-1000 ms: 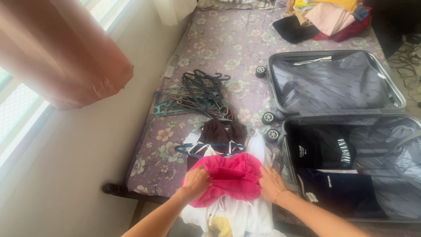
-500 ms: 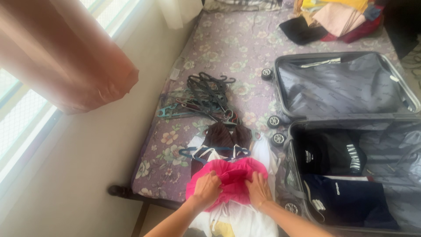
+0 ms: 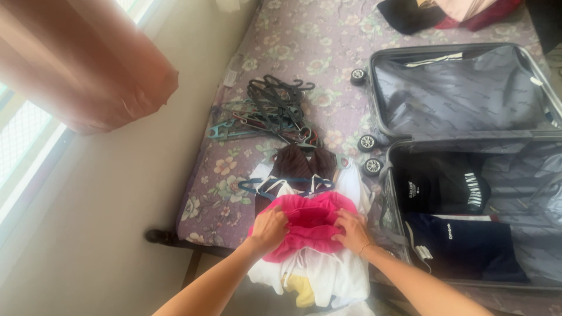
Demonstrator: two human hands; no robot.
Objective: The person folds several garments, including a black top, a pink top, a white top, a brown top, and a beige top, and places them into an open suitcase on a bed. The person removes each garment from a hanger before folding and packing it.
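A bright pink garment lies bunched on a pile of clothes at the near edge of the bed. My left hand grips its left side and my right hand grips its right side, with the fabric gathered between them. Under it lie white garments, a dark brown garment and a blue hanger.
An open grey suitcase lies on the bed to the right, with folded dark clothes in its near half. A heap of hangers sits on the floral purple sheet. More folded clothes lie at the far end. A pink curtain hangs at the left.
My two hands have drawn closer together, bunching the pink garment between them. The view has tilted down a little.
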